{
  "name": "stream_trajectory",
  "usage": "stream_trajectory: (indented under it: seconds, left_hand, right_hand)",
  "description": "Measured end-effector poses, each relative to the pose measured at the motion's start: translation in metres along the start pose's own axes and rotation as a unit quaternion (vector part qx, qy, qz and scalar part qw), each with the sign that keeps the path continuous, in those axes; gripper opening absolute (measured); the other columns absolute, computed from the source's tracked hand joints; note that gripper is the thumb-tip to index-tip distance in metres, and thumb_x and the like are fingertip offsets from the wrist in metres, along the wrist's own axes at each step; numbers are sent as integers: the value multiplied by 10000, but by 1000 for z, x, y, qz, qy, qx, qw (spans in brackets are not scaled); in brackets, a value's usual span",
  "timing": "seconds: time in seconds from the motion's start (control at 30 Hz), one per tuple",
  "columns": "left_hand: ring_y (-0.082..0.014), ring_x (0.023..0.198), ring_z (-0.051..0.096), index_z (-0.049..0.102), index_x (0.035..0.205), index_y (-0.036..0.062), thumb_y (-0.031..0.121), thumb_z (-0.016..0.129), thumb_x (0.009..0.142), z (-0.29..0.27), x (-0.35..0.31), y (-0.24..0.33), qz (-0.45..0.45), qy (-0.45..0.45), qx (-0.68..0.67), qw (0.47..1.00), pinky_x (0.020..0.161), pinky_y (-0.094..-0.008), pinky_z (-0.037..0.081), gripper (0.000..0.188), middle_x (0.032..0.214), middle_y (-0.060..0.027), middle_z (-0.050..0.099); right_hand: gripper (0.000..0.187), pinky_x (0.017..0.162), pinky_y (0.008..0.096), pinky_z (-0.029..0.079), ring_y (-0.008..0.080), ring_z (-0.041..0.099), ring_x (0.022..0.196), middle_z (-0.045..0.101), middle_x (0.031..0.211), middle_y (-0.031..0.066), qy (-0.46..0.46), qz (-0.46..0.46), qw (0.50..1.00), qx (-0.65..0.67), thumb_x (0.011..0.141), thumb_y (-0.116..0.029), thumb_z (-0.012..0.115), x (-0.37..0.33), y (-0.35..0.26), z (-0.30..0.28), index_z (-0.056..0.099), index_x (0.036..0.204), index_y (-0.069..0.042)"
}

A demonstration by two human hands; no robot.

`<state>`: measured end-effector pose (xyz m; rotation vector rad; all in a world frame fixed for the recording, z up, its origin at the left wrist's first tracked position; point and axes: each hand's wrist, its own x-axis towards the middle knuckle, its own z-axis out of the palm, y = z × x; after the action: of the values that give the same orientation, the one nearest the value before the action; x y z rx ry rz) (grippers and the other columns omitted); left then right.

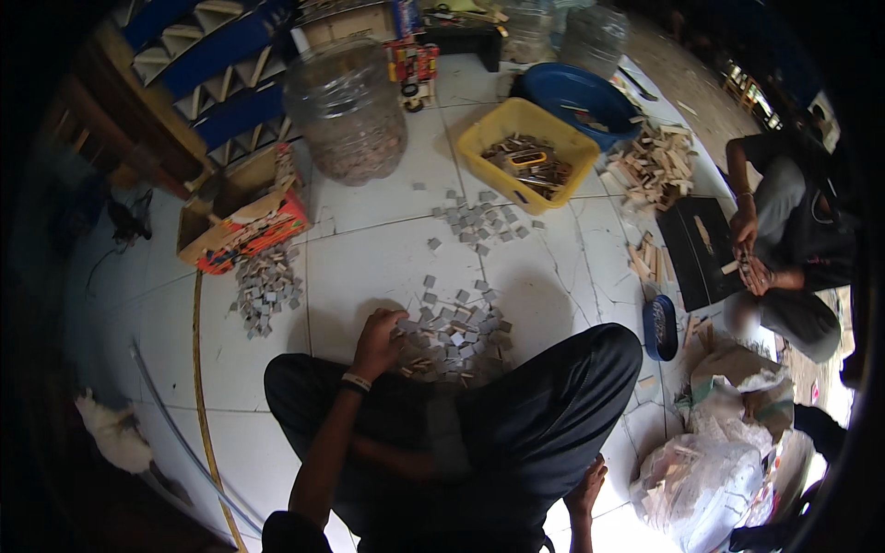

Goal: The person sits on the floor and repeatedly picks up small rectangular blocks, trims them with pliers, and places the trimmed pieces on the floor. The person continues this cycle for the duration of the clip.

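Observation:
A loose pile of small grey square pieces (456, 336) lies on the white tiled floor in front of my crossed legs. At its left edge, my left hand (376, 345) has its fingers brought together on a small grey square piece by the fingertips. A band circles that wrist. My right hand (584, 488) hangs low beside my right thigh, away from the pile, its fingers loosely stretched and nothing seen in them. Farther out lie a second scatter of grey pieces (479, 221) and, to the left, a third heap (265, 290).
A cardboard box (235, 235) and large clear plastic jar (346, 115) stand at far left. Beyond are a yellow tub (572, 152), blue basin (576, 88) and wood offcuts (654, 166). At right, another person (784, 212) works by a black board (696, 258); sacks (710, 470) lie nearer.

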<state>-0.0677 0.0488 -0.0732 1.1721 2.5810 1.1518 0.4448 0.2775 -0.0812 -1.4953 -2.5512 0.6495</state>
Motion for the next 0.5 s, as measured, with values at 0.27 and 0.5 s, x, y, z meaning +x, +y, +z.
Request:
stream_trajectory:
  seconds: [0.27, 0.5]
  left_hand:
    - [-334, 895, 666, 669, 1151, 56, 144, 826, 826, 6, -1, 6, -98, 34, -79, 991, 811, -434, 544, 371, 993, -150, 663]
    - [-299, 850, 672, 594, 906, 47, 106, 818, 802, 21, 0, 7, -115, 90, -72, 987, 764, -379, 528, 254, 914, -139, 676]
  right_hand:
    - [381, 693, 394, 583, 252, 685, 843, 639, 930, 69, -196, 292, 782, 514, 941, -282, 637, 52, 24, -56, 575, 1179, 8]
    - [740, 978, 506, 538, 250, 624, 1108, 643, 1170, 113, -47, 176, 753, 632, 895, 3, 623, 73, -89, -140, 405, 1580, -168]
